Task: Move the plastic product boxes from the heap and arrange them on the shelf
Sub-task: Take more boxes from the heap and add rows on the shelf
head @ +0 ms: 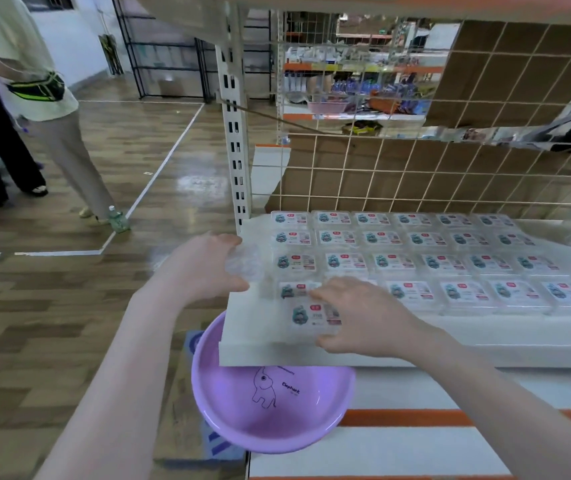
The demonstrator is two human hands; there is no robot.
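Head view, purple basin (pixel 270 410) below shelf (pixel 253 351), bottle (pixel 117 220) on floor

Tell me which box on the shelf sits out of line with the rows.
The box under the right hand, nearest the shelf's front edge.

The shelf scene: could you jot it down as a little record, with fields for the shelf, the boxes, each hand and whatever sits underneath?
shelf: white shelf with a wire grid back
boxes: clear labelled boxes lying flat in rows
left hand: left hand holds a clear box at the shelf's left end
right hand: right hand grips a labelled box at the front edge
below: purple basin with an elephant drawing
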